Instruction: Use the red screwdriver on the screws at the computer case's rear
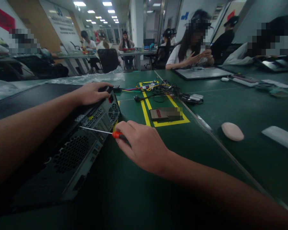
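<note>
A black desktop computer case (pixel 69 150) lies on its side on the green table (pixel 134 191), its rear panel with fan grilles and ports facing me. My left hand (pixel 92 92) rests on the case's top far corner, fingers curled over the edge. My right hand (pixel 140 145) grips a screwdriver (pixel 103 131) with a red and black handle. Its thin metal shaft points left, with the tip at the rear panel near the ports.
A yellow-taped rectangle (pixel 163 123) holds a small flat device (pixel 164 114) and a tangle of cables (pixel 158 88). A pale oval object (pixel 232 131) and a white bar (pixel 279 137) lie at right. Clear plastic wrap (pixel 86 78) lies behind the case. Other people sit at the far tables.
</note>
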The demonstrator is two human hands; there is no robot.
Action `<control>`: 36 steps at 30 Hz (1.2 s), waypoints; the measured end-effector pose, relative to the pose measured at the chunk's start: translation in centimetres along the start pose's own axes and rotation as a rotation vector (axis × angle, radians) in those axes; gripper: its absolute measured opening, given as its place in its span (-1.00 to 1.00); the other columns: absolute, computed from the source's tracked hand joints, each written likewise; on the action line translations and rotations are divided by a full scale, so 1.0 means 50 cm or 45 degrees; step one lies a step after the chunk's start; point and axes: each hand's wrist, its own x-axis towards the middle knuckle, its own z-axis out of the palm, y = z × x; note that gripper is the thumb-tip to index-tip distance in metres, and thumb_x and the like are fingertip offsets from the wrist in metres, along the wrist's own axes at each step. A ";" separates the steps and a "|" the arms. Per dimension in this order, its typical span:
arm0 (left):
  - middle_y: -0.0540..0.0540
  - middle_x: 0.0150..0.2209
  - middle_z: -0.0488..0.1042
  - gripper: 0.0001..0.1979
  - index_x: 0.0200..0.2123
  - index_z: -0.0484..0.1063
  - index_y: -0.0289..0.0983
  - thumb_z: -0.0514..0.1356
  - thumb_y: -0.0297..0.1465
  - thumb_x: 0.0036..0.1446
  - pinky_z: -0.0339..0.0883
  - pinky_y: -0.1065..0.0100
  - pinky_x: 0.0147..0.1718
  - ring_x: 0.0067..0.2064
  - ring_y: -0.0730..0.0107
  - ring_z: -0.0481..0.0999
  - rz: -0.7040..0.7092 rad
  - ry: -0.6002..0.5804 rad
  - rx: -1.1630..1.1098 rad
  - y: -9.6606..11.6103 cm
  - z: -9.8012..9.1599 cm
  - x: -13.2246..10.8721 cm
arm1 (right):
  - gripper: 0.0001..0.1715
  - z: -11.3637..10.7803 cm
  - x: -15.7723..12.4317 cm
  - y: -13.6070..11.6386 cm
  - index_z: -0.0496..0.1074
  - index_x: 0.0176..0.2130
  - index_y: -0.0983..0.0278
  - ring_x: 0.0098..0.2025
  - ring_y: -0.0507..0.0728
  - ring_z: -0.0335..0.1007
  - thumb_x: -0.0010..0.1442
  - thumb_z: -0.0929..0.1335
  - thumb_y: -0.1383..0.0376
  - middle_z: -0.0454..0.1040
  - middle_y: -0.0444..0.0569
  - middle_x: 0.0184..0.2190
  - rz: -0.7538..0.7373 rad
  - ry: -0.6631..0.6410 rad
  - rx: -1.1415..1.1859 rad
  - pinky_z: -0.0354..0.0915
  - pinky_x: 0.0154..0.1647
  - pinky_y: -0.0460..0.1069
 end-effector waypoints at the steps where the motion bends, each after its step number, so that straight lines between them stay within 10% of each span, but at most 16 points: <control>1: -0.17 0.44 0.67 -0.09 0.55 0.60 -0.02 0.28 0.15 0.19 0.39 -0.27 0.49 0.42 -0.54 0.59 -0.003 0.002 -0.003 0.001 0.000 0.000 | -0.75 0.000 0.000 0.001 0.56 0.22 0.24 -0.15 0.15 0.51 0.70 0.34 0.26 0.67 0.02 -0.03 -0.005 0.007 0.004 0.09 -0.24 0.04; 36: -0.19 0.38 0.71 -0.12 0.54 0.62 -0.05 0.26 0.11 0.22 0.47 -0.24 0.42 0.39 -0.49 0.60 -0.013 0.022 0.052 0.006 -0.001 0.002 | -0.76 0.003 0.001 -0.001 0.56 0.18 0.27 -0.11 0.17 0.52 0.68 0.38 0.20 0.69 0.04 -0.02 0.014 0.033 0.031 0.11 -0.20 0.07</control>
